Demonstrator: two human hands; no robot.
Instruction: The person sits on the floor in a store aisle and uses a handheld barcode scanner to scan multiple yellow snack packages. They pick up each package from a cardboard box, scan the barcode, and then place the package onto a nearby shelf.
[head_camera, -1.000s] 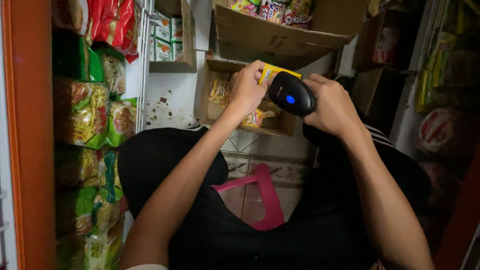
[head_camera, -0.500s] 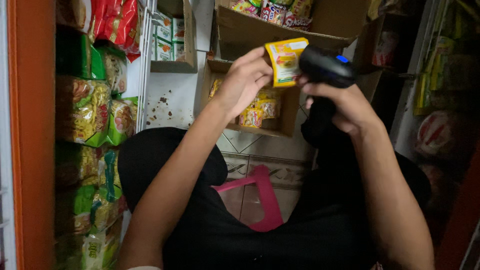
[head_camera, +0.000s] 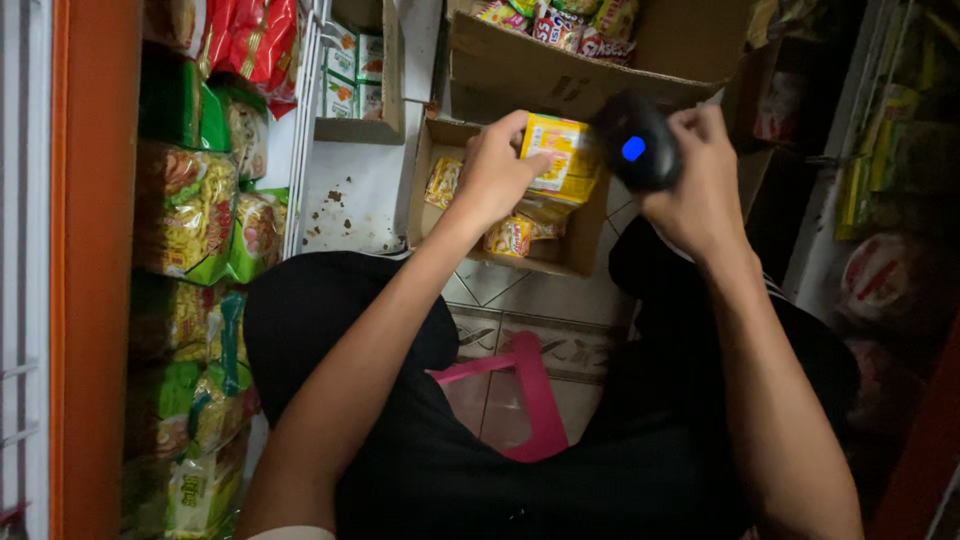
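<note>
My left hand (head_camera: 497, 172) holds a small yellow packet (head_camera: 559, 155) over an open cardboard box (head_camera: 583, 240) that contains more yellow packets (head_camera: 510, 236). My right hand (head_camera: 700, 185) grips a black handheld scanner (head_camera: 636, 142) with a blue light on its back, held right beside the packet and touching or nearly touching it. Both arms reach forward over my knees in black trousers.
A larger cardboard box (head_camera: 560, 70) of mixed snack packs sits behind the open one. Shelves of noodle and snack bags (head_camera: 190, 210) line the left, with an orange frame (head_camera: 90, 270) beside them. A pink stool (head_camera: 530, 390) is under me on the tiled floor. More goods stand at right.
The packet, raised and turned up toward the scanner half a second ago, has come back down over the box. The scanner dropped with it and now points down at the packet.
</note>
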